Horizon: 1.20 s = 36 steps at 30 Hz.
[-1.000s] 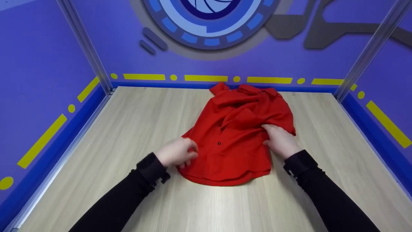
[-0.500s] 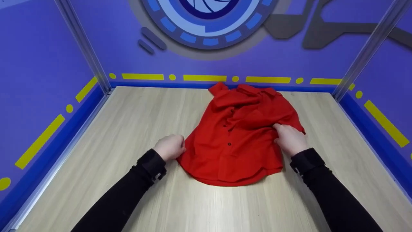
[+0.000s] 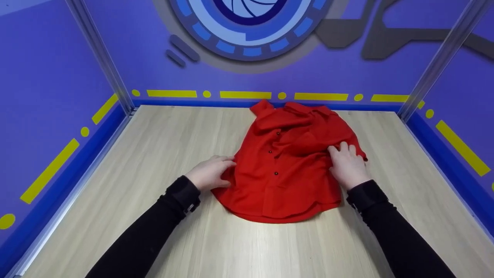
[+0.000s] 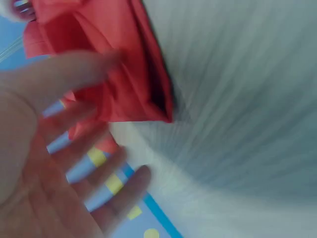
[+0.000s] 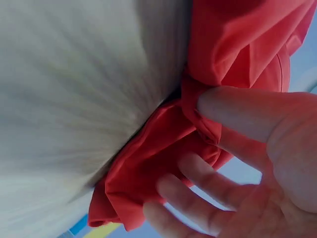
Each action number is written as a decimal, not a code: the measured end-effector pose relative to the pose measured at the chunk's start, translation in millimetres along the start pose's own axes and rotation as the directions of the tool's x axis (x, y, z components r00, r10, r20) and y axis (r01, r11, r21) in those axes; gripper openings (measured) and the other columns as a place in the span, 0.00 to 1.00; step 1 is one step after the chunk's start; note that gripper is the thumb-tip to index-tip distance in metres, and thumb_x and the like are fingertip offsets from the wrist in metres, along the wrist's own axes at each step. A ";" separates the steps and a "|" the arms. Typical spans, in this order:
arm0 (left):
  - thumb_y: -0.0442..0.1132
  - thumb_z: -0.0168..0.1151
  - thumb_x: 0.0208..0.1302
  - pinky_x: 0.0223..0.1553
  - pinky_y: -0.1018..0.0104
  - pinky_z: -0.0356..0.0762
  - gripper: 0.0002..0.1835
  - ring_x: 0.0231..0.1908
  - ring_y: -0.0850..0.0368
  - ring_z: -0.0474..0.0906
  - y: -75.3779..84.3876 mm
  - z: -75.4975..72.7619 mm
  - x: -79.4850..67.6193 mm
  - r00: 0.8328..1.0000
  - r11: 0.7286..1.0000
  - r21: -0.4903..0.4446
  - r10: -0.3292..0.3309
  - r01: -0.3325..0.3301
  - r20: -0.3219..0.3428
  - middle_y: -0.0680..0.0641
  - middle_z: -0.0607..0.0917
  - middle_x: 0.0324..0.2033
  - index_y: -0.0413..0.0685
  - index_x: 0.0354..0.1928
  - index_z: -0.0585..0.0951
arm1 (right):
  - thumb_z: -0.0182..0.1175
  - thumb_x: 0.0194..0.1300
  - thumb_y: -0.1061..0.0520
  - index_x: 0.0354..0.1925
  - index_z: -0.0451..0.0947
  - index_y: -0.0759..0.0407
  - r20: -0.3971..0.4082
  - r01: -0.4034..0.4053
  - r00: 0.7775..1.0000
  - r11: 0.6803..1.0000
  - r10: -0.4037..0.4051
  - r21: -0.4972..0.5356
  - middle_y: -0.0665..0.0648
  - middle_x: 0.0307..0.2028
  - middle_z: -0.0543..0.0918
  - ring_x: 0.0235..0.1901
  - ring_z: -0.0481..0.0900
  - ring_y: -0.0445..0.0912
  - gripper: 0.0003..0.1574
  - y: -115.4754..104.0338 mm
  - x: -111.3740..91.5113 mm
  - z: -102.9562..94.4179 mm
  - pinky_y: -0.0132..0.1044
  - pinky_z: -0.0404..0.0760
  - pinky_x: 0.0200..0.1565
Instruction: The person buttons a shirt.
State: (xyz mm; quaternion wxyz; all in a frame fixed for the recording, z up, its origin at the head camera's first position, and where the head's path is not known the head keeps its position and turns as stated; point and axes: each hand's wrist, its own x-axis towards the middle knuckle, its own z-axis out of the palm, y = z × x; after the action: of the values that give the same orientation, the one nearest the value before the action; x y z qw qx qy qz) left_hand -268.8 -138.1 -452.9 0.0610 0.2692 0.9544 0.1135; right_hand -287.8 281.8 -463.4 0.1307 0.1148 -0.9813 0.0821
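Blue-violet panels (image 3: 224,82) stand at the left, far and right of the pale wood-grain table (image 3: 173,139), with metal posts (image 3: 101,54) in the corners. What is printed on them is shapes: a big ringed emblem (image 3: 251,52) on the far panel, grey-brown blocks (image 3: 339,34) to its right, and yellow bars and dots (image 3: 245,95) running low along all three.

On the table the red shirt (image 3: 301,193) lies with its curved hem towards me, smoother near that hem and rumpled towards the far edge. Three dark buttons (image 3: 276,173) show down its front.

My left hand (image 3: 208,173) is at the shirt's left edge, just above the lower corner. Its fingers (image 4: 89,148) are spread, slightly blurred, the thumb well apart from them and in front of the cloth in the wrist view; I have nothing gripped there.

My right hand (image 3: 349,166) is on the shirt's right side, above the hem. A bunched fold lies between thumb and forefinger; whether I am pinching it, I cannot tell. The other three fingers are loosely spread.

Both forearms come in from below in black sleeves (image 3: 131,239), a dark band (image 3: 185,191) round each wrist.
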 end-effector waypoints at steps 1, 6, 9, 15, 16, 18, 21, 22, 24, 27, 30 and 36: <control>0.44 0.68 0.58 0.65 0.54 0.68 0.32 0.68 0.46 0.65 0.6 1.8 3.2 0.999 0.999 0.019 0.035 -0.036 0.029 0.45 0.70 0.67 0.48 0.66 0.72 | 0.67 0.52 0.63 0.56 0.71 0.63 -0.006 -0.003 1.000 1.000 0.003 0.001 0.71 0.47 0.70 0.46 0.67 0.67 0.31 -0.3 0.3 0.9 0.60 0.74 0.29; 0.51 0.61 0.64 0.63 0.45 0.68 0.32 0.68 0.49 0.65 13.4 8.7 5.5 0.994 0.983 0.168 0.059 -0.075 0.095 0.42 0.69 0.68 0.46 0.68 0.70 | 0.69 0.54 0.59 0.61 0.68 0.63 0.043 -0.015 0.999 0.998 0.013 0.056 0.71 0.51 0.71 0.50 0.69 0.69 0.38 1.4 0.9 -1.2 0.64 0.76 0.32; 0.55 0.63 0.62 0.53 0.45 0.75 0.29 0.57 0.48 0.78 25.4 8.1 -7.4 0.999 0.962 0.273 0.019 -0.029 0.041 0.42 0.79 0.59 0.44 0.59 0.77 | 0.68 0.55 0.59 0.57 0.71 0.64 0.086 -0.011 0.996 0.997 0.004 0.078 0.70 0.49 0.76 0.48 0.74 0.68 0.32 4.3 -0.4 -5.2 0.64 0.77 0.37; 0.49 0.67 0.59 0.28 0.52 0.80 0.17 0.25 0.45 0.81 43.6 -2.8 -45.8 0.995 0.949 0.315 0.032 -0.001 -0.094 0.44 0.81 0.21 0.41 0.26 0.80 | 0.68 0.55 0.61 0.51 0.75 0.67 0.112 0.007 0.994 0.996 -0.017 0.093 0.69 0.45 0.82 0.45 0.80 0.63 0.25 9.9 -0.5 -6.5 0.60 0.78 0.43; 0.47 0.67 0.59 0.25 0.54 0.79 0.16 0.22 0.47 0.79 44.9 -5.7 -50.0 0.994 0.953 0.303 0.041 -0.007 -0.104 0.45 0.79 0.18 0.42 0.23 0.79 | 0.67 0.56 0.61 0.50 0.76 0.68 0.117 0.015 0.993 0.995 -0.026 0.102 0.69 0.45 0.82 0.45 0.80 0.62 0.24 10.1 0.2 -5.0 0.59 0.78 0.44; 0.43 0.66 0.60 0.23 0.56 0.77 0.15 0.19 0.50 0.76 45.8 -12.2 -53.1 0.995 0.969 0.248 0.036 -0.011 -0.096 0.47 0.77 0.14 0.44 0.19 0.78 | 0.65 0.56 0.64 0.50 0.77 0.67 0.132 0.032 0.990 0.991 -0.049 0.132 0.68 0.46 0.82 0.46 0.80 0.61 0.22 8.8 1.6 -1.8 0.58 0.78 0.46; 0.42 0.64 0.62 0.20 0.60 0.72 0.15 0.16 0.56 0.70 39.4 -17.6 -43.0 0.995 0.987 0.162 0.009 0.007 -0.098 0.51 0.74 0.12 0.48 0.18 0.77 | 0.60 0.57 0.68 0.51 0.78 0.65 0.166 0.062 0.982 0.980 -0.095 0.191 0.66 0.47 0.83 0.47 0.81 0.59 0.21 4.4 3.7 3.1 0.55 0.78 0.49; 0.41 0.64 0.62 0.20 0.61 0.71 0.14 0.16 0.57 0.69 35.2 -17.3 -36.0 0.992 0.990 0.139 0.008 0.009 -0.123 0.52 0.74 0.13 0.48 0.19 0.77 | 0.58 0.57 0.70 0.51 0.78 0.65 0.178 0.070 0.978 0.976 -0.108 0.206 0.65 0.48 0.83 0.48 0.80 0.58 0.22 3.0 4.2 3.9 0.54 0.78 0.50; 0.40 0.62 0.63 0.21 0.61 0.72 0.11 0.18 0.56 0.72 25.2 -14.4 -20.3 0.981 0.995 0.101 0.002 0.018 -0.193 0.51 0.76 0.16 0.48 0.23 0.78 | 0.53 0.57 0.72 0.52 0.79 0.64 0.203 0.086 0.970 0.969 -0.135 0.233 0.64 0.48 0.83 0.48 0.80 0.56 0.24 -0.3 4.9 4.9 0.53 0.78 0.51; 0.35 0.62 0.62 0.27 0.57 0.78 0.02 0.27 0.50 0.79 7.3 -6.1 1.6 0.948 0.995 0.101 0.034 -0.002 -0.315 0.47 0.81 0.26 0.45 0.35 0.79 | 0.50 0.57 0.74 0.53 0.79 0.63 0.241 0.105 0.956 0.961 -0.168 0.254 0.63 0.49 0.83 0.47 0.79 0.54 0.26 -4.0 5.4 5.7 0.50 0.78 0.51; 0.33 0.63 0.61 0.40 0.53 0.81 0.16 0.40 0.45 0.82 -9.1 0.5 14.3 0.957 0.996 0.088 0.057 -0.033 -0.283 0.43 0.85 0.40 0.44 0.52 0.77 | 0.50 0.57 0.74 0.54 0.79 0.62 0.274 0.110 0.943 0.955 -0.187 0.275 0.62 0.49 0.83 0.45 0.78 0.52 0.27 -5.5 5.7 5.6 0.47 0.78 0.49; 0.47 0.67 0.60 0.41 0.46 0.77 0.17 0.42 0.42 0.82 -16.2 3.1 9.8 0.984 0.977 0.201 -0.032 0.067 -0.174 0.44 0.87 0.41 0.46 0.48 0.80 | 0.56 0.58 0.70 0.49 0.81 0.61 0.271 0.118 0.941 0.946 -0.204 0.302 0.58 0.43 0.84 0.39 0.77 0.49 0.21 2.9 6.3 1.7 0.44 0.77 0.45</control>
State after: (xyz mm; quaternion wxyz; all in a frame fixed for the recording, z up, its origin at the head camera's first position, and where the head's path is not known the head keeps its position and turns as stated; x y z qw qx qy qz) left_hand -284.7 -145.8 -460.5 -0.0458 0.2394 0.9692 0.0352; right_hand -294.9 283.0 -463.7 -0.0306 0.2239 -0.9551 0.1915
